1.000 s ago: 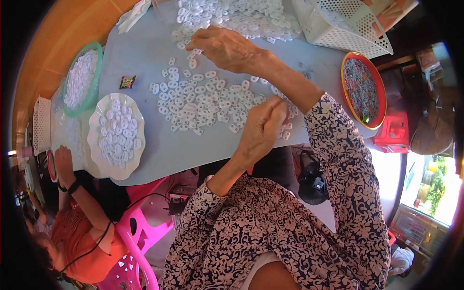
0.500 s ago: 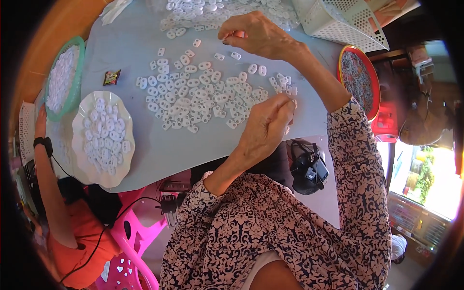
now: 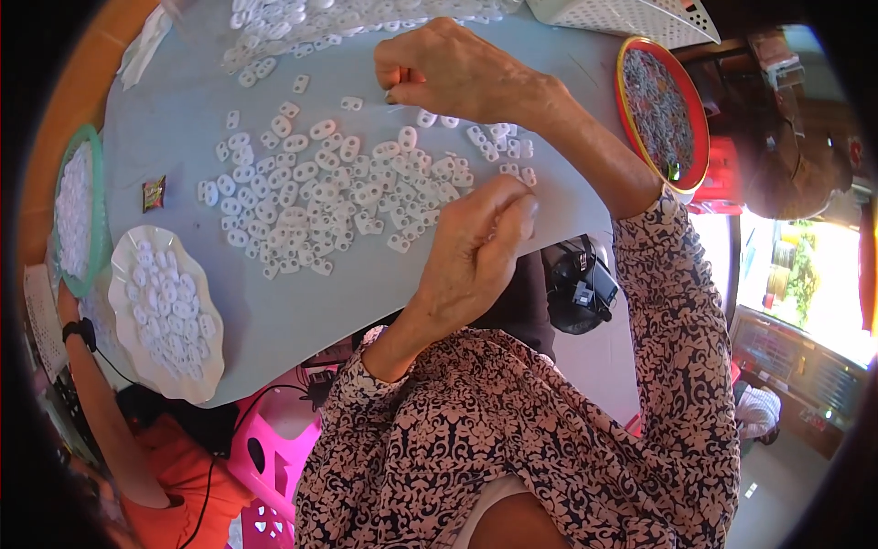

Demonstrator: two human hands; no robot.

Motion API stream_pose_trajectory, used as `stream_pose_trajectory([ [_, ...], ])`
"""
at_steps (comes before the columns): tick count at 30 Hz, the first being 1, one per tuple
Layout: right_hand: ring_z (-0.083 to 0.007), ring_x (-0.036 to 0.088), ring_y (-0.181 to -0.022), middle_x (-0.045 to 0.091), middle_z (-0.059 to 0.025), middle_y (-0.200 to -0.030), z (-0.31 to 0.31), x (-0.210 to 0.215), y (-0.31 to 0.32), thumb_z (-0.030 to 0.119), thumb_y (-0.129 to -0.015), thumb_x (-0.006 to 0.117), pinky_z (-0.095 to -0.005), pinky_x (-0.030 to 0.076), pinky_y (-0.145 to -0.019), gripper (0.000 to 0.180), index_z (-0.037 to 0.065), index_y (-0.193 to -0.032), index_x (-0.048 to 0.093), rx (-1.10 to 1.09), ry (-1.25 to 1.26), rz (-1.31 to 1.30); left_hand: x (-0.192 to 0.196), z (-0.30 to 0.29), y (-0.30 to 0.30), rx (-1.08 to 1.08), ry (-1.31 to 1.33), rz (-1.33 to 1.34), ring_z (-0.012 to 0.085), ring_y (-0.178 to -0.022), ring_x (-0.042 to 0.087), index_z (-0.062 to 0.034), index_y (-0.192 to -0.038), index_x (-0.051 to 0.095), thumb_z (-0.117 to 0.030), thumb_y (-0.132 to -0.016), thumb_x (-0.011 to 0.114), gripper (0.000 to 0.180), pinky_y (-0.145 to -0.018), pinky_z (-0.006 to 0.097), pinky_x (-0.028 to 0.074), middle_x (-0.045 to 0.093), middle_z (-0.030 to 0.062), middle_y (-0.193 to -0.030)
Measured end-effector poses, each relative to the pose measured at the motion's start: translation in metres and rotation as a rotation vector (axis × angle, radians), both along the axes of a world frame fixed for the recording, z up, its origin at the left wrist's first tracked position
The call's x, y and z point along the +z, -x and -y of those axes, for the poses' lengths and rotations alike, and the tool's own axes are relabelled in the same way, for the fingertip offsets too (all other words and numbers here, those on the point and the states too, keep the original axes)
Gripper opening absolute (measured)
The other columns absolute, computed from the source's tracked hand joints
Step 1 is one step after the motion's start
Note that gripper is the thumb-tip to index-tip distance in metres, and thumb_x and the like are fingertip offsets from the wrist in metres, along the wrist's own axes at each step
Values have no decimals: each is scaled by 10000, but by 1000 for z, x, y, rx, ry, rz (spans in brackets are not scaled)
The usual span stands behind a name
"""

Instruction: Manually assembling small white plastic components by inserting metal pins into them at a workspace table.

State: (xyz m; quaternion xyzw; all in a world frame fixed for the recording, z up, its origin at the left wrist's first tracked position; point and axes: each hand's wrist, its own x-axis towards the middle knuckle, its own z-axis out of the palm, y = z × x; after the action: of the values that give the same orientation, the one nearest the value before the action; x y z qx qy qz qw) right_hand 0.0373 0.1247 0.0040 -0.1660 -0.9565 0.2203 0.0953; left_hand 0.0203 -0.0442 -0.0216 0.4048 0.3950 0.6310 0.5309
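Small white plastic pieces [image 3: 320,188], oval or squarish with two holes, lie in a loose pile on the blue-grey table. My left hand [image 3: 476,247] is closed in a fist at the near right side of this pile; what it holds is hidden by its fingers. Farther off, my right hand [image 3: 453,78] hovers over the table, thumb and fingers pressed together. A thin pale sliver shows below its thumb, too small to name. Several similar pieces [image 3: 498,142] lie between the two hands.
A scalloped white dish [image 3: 208,371] of white pieces stands left, beside a green basket [image 3: 96,206]. A clear bag of pieces [image 3: 366,18] and a white perforated basket [image 3: 622,23] are at the back. Right is a red-rimmed tray [image 3: 700,137] of small grey items. Another person's arm [image 3: 96,393] reaches in left.
The view has shifted, so the table and its contents appear farther left. Both hands stay closed; my right hand sits slightly farther right relative to the pile.
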Motion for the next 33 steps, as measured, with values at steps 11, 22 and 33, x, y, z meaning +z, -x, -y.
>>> stream_pose_trajectory([
  [11, -112, 601, -689, 617, -41, -731, 39, 28, -74, 18, -789, 655, -246, 487, -629, 85, 8, -860, 608, -85, 269, -379, 2, -16, 16, 12, 153, 589, 205, -719, 545, -11, -785, 506, -250, -975, 339, 348, -707, 326, 433, 521, 74, -648],
  [22, -98, 569, -699, 636, -38, -834, 50, 0, -113, 18, -823, 629, -225, 487, -657, 102, -1, -924, 631, -219, 451, -528, -2, -25, 8, 72, 122, 286, 129, -677, 557, 11, -841, 580, -180, -943, 479, 239, -622, 247, 440, 563, 53, -684],
  [33, -65, 581, -687, 639, -29, -740, 58, -2, -104, 87, -842, 652, -223, 482, -626, 117, -11, -906, 642, -375, 591, -481, -1, -21, 5, 247, 77, -187, 57, -662, 538, -5, -887, 609, -241, -944, 502, 265, -570, 201, 397, 626, 21, -755],
])
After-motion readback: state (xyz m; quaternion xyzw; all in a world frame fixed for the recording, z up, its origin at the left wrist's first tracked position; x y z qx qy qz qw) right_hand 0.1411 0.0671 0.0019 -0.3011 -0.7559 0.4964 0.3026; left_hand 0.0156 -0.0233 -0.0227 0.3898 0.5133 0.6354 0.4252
